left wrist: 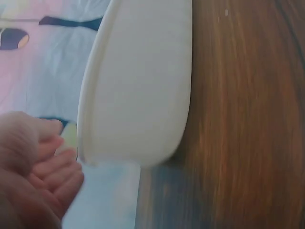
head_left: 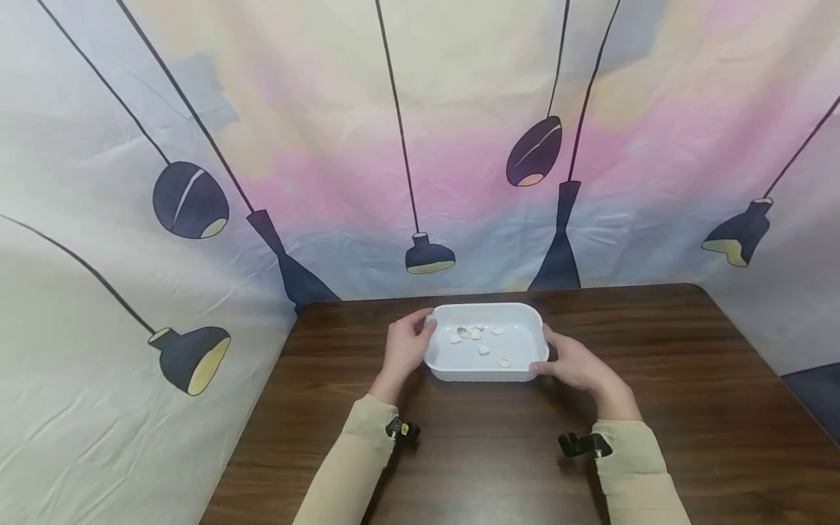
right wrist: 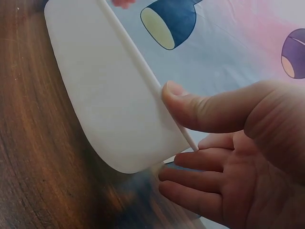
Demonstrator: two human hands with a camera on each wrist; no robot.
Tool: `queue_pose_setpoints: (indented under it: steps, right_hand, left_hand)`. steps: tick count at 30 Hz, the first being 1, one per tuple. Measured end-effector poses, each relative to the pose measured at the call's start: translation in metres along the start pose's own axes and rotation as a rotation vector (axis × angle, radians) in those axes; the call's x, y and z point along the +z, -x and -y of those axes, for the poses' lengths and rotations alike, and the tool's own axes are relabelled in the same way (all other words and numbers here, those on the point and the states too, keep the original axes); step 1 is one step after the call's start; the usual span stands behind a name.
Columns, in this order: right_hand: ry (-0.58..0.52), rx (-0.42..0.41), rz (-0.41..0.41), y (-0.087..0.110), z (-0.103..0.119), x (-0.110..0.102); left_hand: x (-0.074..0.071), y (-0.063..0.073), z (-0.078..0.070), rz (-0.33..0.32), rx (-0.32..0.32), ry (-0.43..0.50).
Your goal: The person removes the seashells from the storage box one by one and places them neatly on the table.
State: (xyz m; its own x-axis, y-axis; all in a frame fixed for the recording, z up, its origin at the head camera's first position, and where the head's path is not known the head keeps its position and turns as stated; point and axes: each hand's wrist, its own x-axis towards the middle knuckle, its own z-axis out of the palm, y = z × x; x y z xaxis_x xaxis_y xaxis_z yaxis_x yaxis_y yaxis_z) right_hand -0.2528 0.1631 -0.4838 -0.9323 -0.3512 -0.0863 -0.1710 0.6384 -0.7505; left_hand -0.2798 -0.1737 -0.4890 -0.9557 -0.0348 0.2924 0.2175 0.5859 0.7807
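A white rectangular dish [head_left: 485,375] with rounded corners is at the far part of the table. Several small whitish pieces that look like seashells [head_left: 483,350] lie scattered inside it; one bears dark marks. At its left end is my left hand [head_left: 407,346], fingers by the back corner. The left wrist view shows a small gap between that thumb and the dish [left wrist: 138,81]. My right hand [head_left: 577,364] grips the right end, its thumb [right wrist: 178,102] on the rim and fingers beneath the edge. Whether the dish touches the table cannot be told.
The dark wood-grain table [head_left: 492,452] extends around the dish. Behind it hangs a pastel cloth [head_left: 315,175] printed with dark lamps, close to the table's back edge. Black wrist mounts [head_left: 584,445] sit on both pale sleeves [head_left: 354,452].
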Motion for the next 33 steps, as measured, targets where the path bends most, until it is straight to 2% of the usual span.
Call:
queue_pose_setpoints:
  steps: [2, 4, 7, 11, 15, 19, 23, 28, 33]
  right_hand:
    - [-0.001, -0.001, 0.0, 0.0, 0.0, 0.0]
    - [-0.001, 0.005, 0.001, 0.0, 0.001, 0.0]
    - [0.008, 0.012, 0.005, 0.0, 0.002, -0.001]
    - [0.017, 0.02, 0.01, 0.001, 0.003, -0.001]
    - [0.003, 0.027, 0.012, 0.001, 0.002, 0.0]
    - [-0.004, 0.025, 0.01, 0.0, 0.0, 0.002]
    - [-0.006, 0.025, 0.007, 0.0, 0.0, 0.001]
    - [-0.005, 0.028, 0.009, 0.001, 0.002, 0.001]
    - [0.006, 0.017, 0.003, 0.003, 0.002, 0.0]
  left_hand:
    - [0.007, 0.001, -0.007, -0.009, 0.053, 0.044]
    - [0.014, 0.001, -0.013, 0.028, 0.076, 0.087]
    - [0.025, -0.001, -0.02, 0.134, 0.044, 0.085]
    - [0.035, -0.008, -0.027, 0.289, -0.027, 0.012]
    - [0.045, -0.014, -0.03, 0.378, -0.043, -0.03]
    - [0.054, -0.016, -0.03, 0.396, -0.062, -0.064]
    - [0.061, -0.015, -0.031, 0.378, -0.09, -0.127]
    - [0.065, -0.013, -0.032, 0.375, -0.103, -0.21]
    - [0.068, -0.013, -0.031, 0.399, -0.112, -0.233]
